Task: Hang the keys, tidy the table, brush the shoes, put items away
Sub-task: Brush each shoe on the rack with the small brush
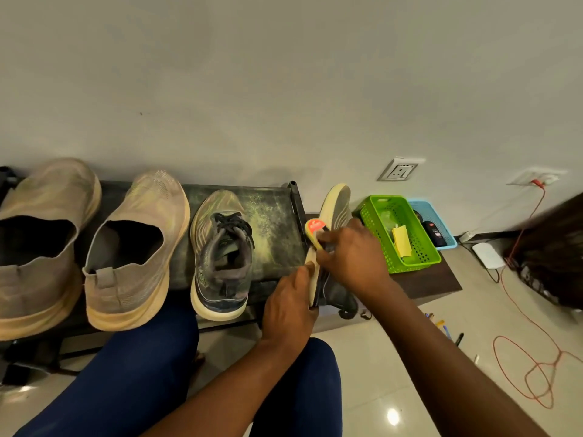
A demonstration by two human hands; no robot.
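Note:
A grey lace-up sneaker (339,205) is tipped on its side at the right end of the black shoe rack (277,216), its pale sole facing me. My left hand (290,299) grips the sole edge near the heel. My right hand (355,257) holds a shoe brush (314,228) with an orange label against that sneaker. Its mate (220,257) stands upright on the rack. Two large beige slip-on shoes (135,247) (41,241) stand to the left of it. No keys are visible.
A green basket (421,247) with yellow paper and a blue basket (440,220) with a dark object sit on a low brown table (441,282). Pens (441,326), a red cable (536,373) and a white device (488,255) lie on the tiled floor.

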